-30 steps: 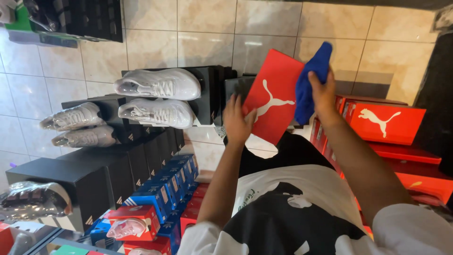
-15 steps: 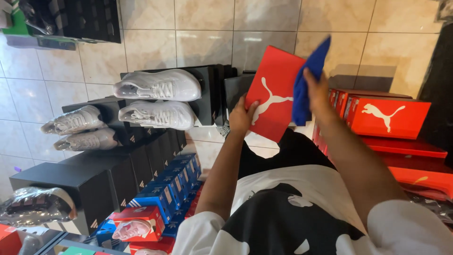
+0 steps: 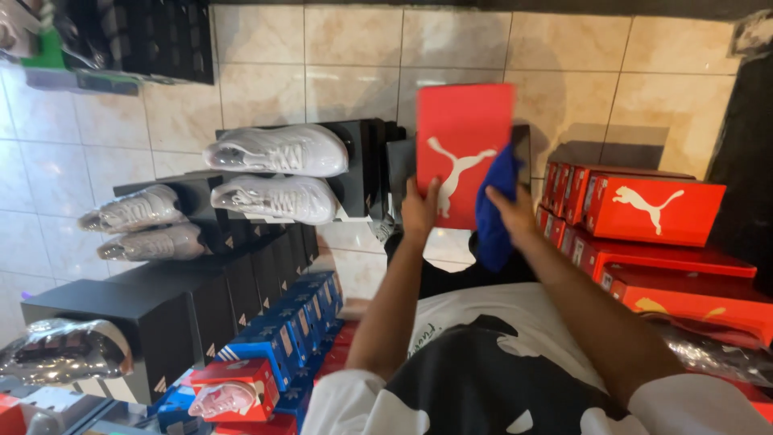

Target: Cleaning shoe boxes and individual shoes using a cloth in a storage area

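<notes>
at the far left of the frame, white sneakers wrapped in clear plastic (image 3: 133, 211) lie on black shoe boxes (image 3: 145, 310), and two more white sneakers (image 3: 278, 151) rest higher, on a black box near the middle left. below them, at the lower left, a row of blue shoe boxes (image 3: 282, 330) stands beside the black ones, with a small red box (image 3: 237, 391) in front. in the middle of the frame the left hand (image 3: 420, 211) grips the lower left edge of a red shoe box (image 3: 463, 137), fingers closed around it, thumb on the front face. the box is held upright in the upper middle, above the tiled floor (image 3: 354, 56). just right of it, the right hand (image 3: 515, 216) is closed on a blue cloth (image 3: 493, 205), which is pressed against the right side of the box. at the right of the frame, red shoe boxes (image 3: 652, 213) are stacked
</notes>
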